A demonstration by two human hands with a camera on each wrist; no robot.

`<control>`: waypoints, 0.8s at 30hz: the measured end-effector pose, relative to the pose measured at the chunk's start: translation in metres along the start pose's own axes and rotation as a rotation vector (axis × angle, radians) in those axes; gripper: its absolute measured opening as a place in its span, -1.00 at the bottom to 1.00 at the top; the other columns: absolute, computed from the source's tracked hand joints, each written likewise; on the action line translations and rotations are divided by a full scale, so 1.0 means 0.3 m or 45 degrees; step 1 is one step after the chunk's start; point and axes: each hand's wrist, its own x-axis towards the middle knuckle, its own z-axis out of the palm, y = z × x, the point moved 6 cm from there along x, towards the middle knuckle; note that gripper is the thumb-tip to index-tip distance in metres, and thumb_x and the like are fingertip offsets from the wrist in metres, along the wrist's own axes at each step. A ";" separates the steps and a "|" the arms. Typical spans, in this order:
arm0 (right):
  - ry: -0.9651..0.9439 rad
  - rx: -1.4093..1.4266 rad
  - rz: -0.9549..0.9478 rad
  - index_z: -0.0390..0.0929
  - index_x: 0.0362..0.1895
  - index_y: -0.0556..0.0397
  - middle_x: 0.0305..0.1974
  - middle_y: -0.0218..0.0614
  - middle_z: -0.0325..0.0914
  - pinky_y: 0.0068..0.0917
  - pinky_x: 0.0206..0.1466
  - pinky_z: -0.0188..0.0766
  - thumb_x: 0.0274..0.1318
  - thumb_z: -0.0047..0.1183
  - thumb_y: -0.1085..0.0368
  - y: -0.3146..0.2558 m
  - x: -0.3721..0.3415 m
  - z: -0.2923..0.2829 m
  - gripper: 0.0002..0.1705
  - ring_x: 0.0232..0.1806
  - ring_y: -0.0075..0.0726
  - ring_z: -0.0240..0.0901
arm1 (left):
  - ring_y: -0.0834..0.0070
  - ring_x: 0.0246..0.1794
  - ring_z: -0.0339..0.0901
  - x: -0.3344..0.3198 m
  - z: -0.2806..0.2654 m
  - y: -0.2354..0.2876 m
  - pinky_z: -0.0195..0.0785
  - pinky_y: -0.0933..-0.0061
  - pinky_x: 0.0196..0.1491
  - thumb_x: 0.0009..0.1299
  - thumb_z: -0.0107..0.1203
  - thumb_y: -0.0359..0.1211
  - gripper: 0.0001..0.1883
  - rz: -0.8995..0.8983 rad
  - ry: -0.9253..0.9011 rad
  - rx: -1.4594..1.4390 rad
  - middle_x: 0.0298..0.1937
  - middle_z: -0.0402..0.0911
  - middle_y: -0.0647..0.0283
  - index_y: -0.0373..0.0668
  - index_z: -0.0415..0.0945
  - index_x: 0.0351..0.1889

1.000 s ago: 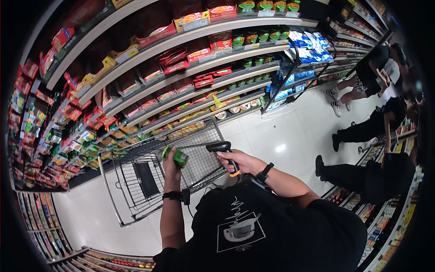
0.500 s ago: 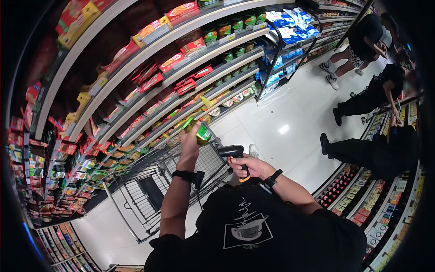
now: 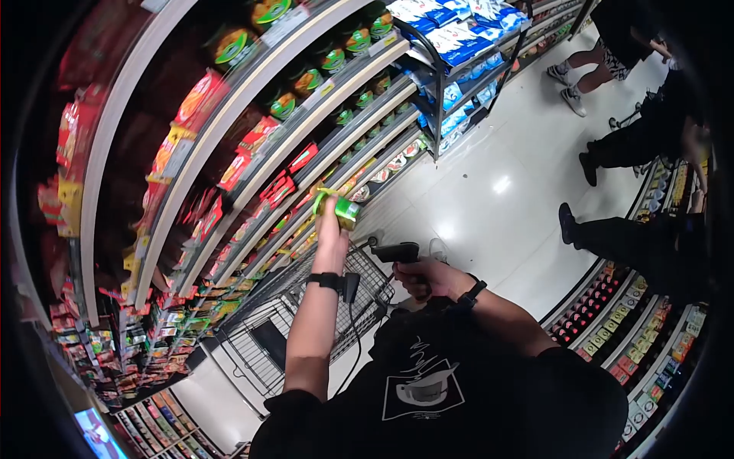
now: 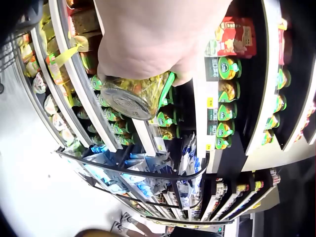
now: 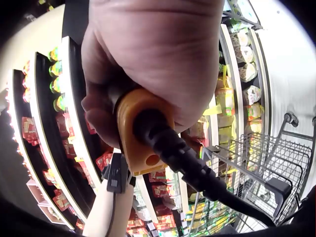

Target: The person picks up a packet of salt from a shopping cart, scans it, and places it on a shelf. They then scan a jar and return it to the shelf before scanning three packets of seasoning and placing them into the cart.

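Note:
My left hand [image 3: 329, 223] grips a glass jar [image 3: 347, 213] with a green lid and green label, raised in front of the shelves. Up close in the left wrist view, the jar [image 4: 131, 96] lies tilted, its clear base towards the camera and yellow-green contents inside. My right hand [image 3: 432, 278] holds a black handheld barcode scanner [image 3: 396, 252], its head pointing towards the left arm and apart from the jar. From the orange butt of the scanner's handle [image 5: 140, 111] runs a thick black cable [image 5: 197, 180]. Most of the handle is hidden by the palm in the right wrist view.
A wire shopping cart [image 3: 294, 310] stands below my left forearm. Curved shelves [image 3: 229, 138] hold red packets and green-lidded jars. Past them is a black rack [image 3: 437, 92] of blue-and-white bags. Several people stand at the right, near another shelf [image 3: 604, 314].
The left hand has lifted the jar from over the cart towards the shelves. The right hand keeps hold of the scanner and has shifted slightly right. The head view has turned.

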 end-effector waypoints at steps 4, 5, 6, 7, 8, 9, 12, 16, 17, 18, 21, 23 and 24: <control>0.078 -0.016 -0.071 0.49 -0.06 -0.05 -0.54 -0.60 0.25 -0.56 -0.60 0.08 0.58 0.20 0.14 -0.051 -0.058 -0.098 -0.79 -0.65 -0.64 0.11 | 0.38 -0.15 0.71 0.260 0.197 0.104 0.66 0.20 -0.09 0.47 0.48 -0.24 -0.60 0.186 0.018 -0.070 -0.08 0.69 0.29 -0.13 0.57 0.14; 0.089 -0.015 -0.094 0.49 -0.11 -0.07 -0.57 -0.60 0.26 -0.54 -0.61 0.10 0.58 0.20 0.14 -0.069 -0.076 -0.104 -0.79 -0.67 -0.64 0.13 | 0.36 -0.17 0.73 0.307 0.224 0.116 0.67 0.18 -0.09 0.47 0.48 -0.24 -0.63 0.196 0.013 -0.088 -0.08 0.71 0.28 -0.13 0.59 0.10; 0.102 -0.013 -0.116 0.48 -0.15 -0.09 -0.60 -0.60 0.27 -0.52 -0.62 0.12 0.57 0.21 0.15 -0.088 -0.100 -0.102 -0.78 -0.69 -0.63 0.16 | 0.35 -0.18 0.74 0.303 0.276 0.145 0.68 0.16 -0.09 0.46 0.48 -0.24 -0.63 0.191 0.028 -0.082 -0.10 0.72 0.26 -0.13 0.59 0.09; 0.123 0.003 -0.093 0.49 -0.12 -0.08 -0.58 -0.61 0.27 -0.53 -0.60 0.14 0.56 0.21 0.16 -0.117 -0.139 -0.082 -0.80 -0.68 -0.64 0.14 | 0.35 -0.19 0.74 0.335 0.302 0.151 0.68 0.16 -0.10 0.46 0.49 -0.24 -0.63 0.191 0.044 -0.054 -0.11 0.72 0.26 -0.13 0.59 0.09; 0.122 0.009 -0.118 0.49 -0.12 -0.07 -0.58 -0.60 0.27 -0.53 -0.60 0.14 0.56 0.21 0.16 -0.124 -0.145 -0.100 -0.80 -0.68 -0.64 0.15 | 0.35 -0.20 0.74 0.368 0.323 0.163 0.69 0.16 -0.10 0.45 0.49 -0.24 -0.62 0.189 0.059 -0.025 -0.12 0.72 0.26 -0.13 0.59 0.09; 0.122 0.018 -0.143 0.49 -0.12 -0.07 -0.57 -0.60 0.27 -0.52 -0.60 0.15 0.56 0.21 0.16 -0.127 -0.154 -0.120 -0.80 -0.68 -0.64 0.15 | 0.34 -0.23 0.74 0.431 0.324 0.163 0.69 0.17 -0.12 0.43 0.52 -0.24 -0.60 0.201 0.039 0.016 -0.13 0.72 0.26 -0.14 0.59 0.09; 0.113 0.061 -0.170 0.47 -0.03 -0.01 -0.52 -0.53 0.29 -0.54 -0.63 0.16 0.58 0.18 0.19 -0.125 -0.165 -0.199 -0.80 -0.67 -0.60 0.22 | 0.33 -0.27 0.74 0.479 0.375 0.195 0.69 0.16 -0.15 0.39 0.55 -0.23 -0.57 0.204 0.071 0.093 -0.15 0.73 0.25 -0.16 0.60 0.08; 0.123 0.172 -0.143 0.47 0.01 0.03 -0.50 -0.48 0.31 -0.54 -0.65 0.18 0.60 0.16 0.21 -0.133 -0.179 -0.234 -0.81 -0.67 -0.56 0.25 | 0.34 -0.18 0.74 0.530 0.399 0.221 0.68 0.17 -0.10 0.42 0.53 -0.20 -0.53 0.216 0.083 0.167 -0.04 0.75 0.23 -0.23 0.63 0.16; 0.131 0.195 -0.139 0.47 0.01 0.02 -0.50 -0.47 0.31 -0.54 -0.66 0.17 0.60 0.16 0.21 -0.139 -0.182 -0.234 -0.81 -0.68 -0.56 0.25 | 0.33 -0.14 0.75 0.550 0.400 0.228 0.68 0.18 -0.09 0.42 0.53 -0.20 -0.50 0.232 0.071 0.173 -0.01 0.75 0.23 -0.23 0.63 0.20; 0.139 0.217 -0.135 0.47 0.01 0.02 -0.50 -0.47 0.32 -0.53 -0.66 0.17 0.60 0.16 0.22 -0.144 -0.185 -0.231 -0.81 -0.68 -0.56 0.25 | 0.33 -0.14 0.75 0.557 0.401 0.234 0.68 0.18 -0.08 0.42 0.53 -0.20 -0.51 0.225 0.080 0.174 -0.01 0.75 0.23 -0.23 0.63 0.20; 0.171 0.190 -0.147 0.46 -0.09 -0.03 -0.51 -0.49 0.32 -0.50 -0.63 0.20 0.55 0.22 0.19 -0.170 -0.182 -0.221 -0.79 -0.69 -0.58 0.24 | 0.34 -0.15 0.75 0.570 0.412 0.250 0.68 0.17 -0.11 0.42 0.53 -0.20 -0.51 0.231 0.099 0.177 -0.02 0.75 0.22 -0.24 0.64 0.19; 0.179 0.158 -0.155 0.46 -0.16 -0.06 -0.52 -0.51 0.32 -0.49 -0.62 0.21 0.53 0.25 0.17 -0.176 -0.173 -0.228 -0.76 -0.69 -0.60 0.24 | 0.33 -0.20 0.74 0.566 0.417 0.262 0.67 0.15 -0.16 0.40 0.55 -0.20 -0.50 0.204 0.151 0.198 -0.07 0.75 0.18 -0.33 0.65 0.12; 0.172 0.147 -0.153 0.46 -0.16 -0.07 -0.52 -0.52 0.32 -0.50 -0.62 0.21 0.53 0.25 0.17 -0.173 -0.159 -0.239 -0.76 -0.69 -0.60 0.24 | 0.33 -0.22 0.73 0.567 0.417 0.268 0.67 0.14 -0.18 0.39 0.55 -0.19 -0.50 0.193 0.181 0.204 -0.08 0.75 0.17 -0.36 0.65 0.09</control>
